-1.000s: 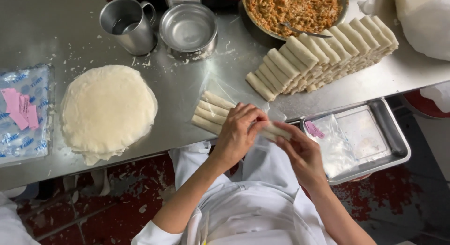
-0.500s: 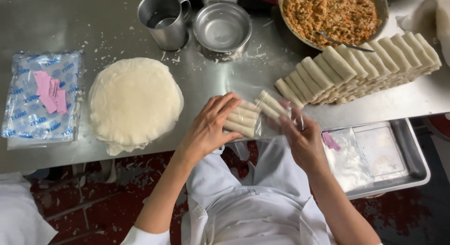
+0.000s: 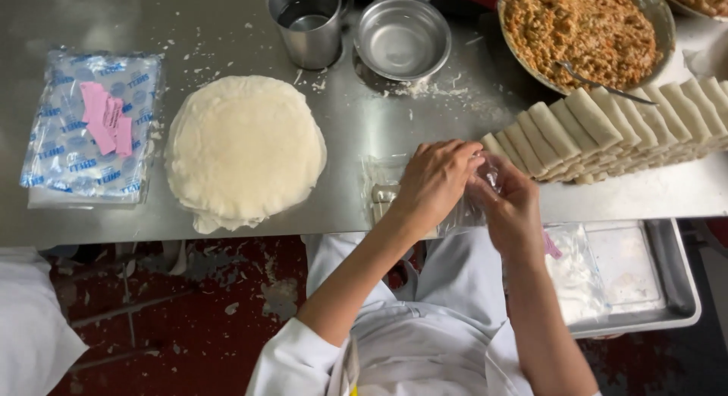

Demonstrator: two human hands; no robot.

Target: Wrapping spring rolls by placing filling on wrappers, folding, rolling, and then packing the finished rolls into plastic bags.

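Gripping a clear plastic bag [image 3: 394,185] of spring rolls at the steel table [image 3: 227,32] edge: left hand [image 3: 434,185] curled over it, right hand [image 3: 509,208] pinching its mouth. Risk: thin film slips; rolls drop off edge.

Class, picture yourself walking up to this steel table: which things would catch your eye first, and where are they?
A round stack of pale wrappers lies left of centre on the steel table. A long row of spring rolls runs along the right, below a bowl of orange filling. At the front edge, the left hand and right hand hold a clear plastic bag.
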